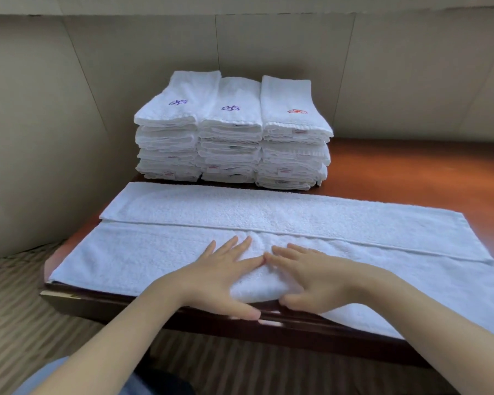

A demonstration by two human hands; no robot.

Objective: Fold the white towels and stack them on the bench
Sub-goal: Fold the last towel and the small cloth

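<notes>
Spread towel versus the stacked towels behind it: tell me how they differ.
The spread towel lies long across the bench with one lengthwise fold, while the stacked towels are folded into small rectangles in three piles. Both hands, left and right, press flat on the spread towel; nothing touches the stacked towels. Embroidered emblems show only on the stacked towels. Both are white terry.

Bench (411, 172): I find three stacks (231, 132) of folded towels side by side at the back, against the wall (411, 81). In front of them, one towel (154, 252) lies lengthwise across the bench. On its near half, centre: left hand (223, 275) and right hand (308, 280), flat, side by side, fingertips touching.
</notes>
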